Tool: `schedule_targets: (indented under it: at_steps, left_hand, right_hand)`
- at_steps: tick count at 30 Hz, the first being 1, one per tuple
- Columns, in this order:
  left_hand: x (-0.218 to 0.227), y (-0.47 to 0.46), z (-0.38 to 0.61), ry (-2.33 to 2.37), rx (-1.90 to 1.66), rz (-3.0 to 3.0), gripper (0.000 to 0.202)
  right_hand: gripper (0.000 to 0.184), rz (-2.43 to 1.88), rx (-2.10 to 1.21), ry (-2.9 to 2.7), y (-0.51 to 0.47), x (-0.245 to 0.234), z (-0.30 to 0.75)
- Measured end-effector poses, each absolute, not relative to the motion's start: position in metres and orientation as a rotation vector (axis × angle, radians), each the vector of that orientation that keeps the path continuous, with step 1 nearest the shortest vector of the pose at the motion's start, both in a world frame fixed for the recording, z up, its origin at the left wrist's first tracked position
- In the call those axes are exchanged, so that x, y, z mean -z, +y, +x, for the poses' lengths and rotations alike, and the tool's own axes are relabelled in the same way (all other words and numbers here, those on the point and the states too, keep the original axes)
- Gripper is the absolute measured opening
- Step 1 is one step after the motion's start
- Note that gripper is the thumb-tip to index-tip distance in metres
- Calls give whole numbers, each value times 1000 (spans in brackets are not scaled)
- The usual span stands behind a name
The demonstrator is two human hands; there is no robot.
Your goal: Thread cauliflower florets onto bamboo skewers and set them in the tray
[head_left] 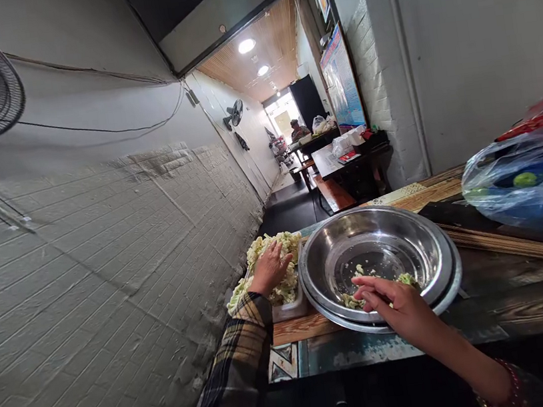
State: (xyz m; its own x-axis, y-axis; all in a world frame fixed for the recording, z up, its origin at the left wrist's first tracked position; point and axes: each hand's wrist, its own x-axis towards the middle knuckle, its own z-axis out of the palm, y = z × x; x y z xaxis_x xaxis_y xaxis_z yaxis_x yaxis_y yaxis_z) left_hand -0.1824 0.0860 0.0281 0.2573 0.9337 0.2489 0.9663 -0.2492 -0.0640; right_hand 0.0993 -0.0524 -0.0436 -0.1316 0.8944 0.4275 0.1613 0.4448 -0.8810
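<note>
My left hand rests palm down on a heap of cauliflower florets, fingers stretched out. The florets fill a clear plastic tub beside the wall. Right of the tub sits a wide stainless steel basin, apparently stacked on another metal rim. My right hand hovers over the basin's near side, fingers extended and loosely apart, with nothing visible in them. Small cauliflower scraps lie on the basin floor, and a greenish piece shows behind my right hand.
The patterned tabletop carries thin wooden skewers and a plastic bag with green items at the right. A brick-patterned wall runs close on the left. Farther off stand tables, a bench and a seated person.
</note>
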Motion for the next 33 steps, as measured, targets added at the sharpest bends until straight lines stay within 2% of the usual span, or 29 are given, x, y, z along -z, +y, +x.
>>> schedule_targets:
  at_steps: [10,14,19,24,29,33]
  left_hand:
    - [-21,137,-177,-1916,-130,-2319,73]
    - [-14,150,-184,-1830,-102,-2325,77]
    - [-33,130,-166,-1736,243,-2321,70]
    - [-46,68,-122,-1602,777,-2580,63]
    - [-19,19,-73,-1685,1137,-2812,51]
    - [12,12,-43,-1714,1172,-2894,47]
  right_hand:
    - [29,-933,-718,-1666,-59,27,105]
    - [30,-942,-751,-1646,-61,17,109]
    - [26,-875,-935,-1465,-66,12,122]
    - [31,-962,-755,-1036,-68,23,190]
    - [34,-1186,-524,-847,-43,63,273]
    - [47,-1404,-381,-969,-16,95,313]
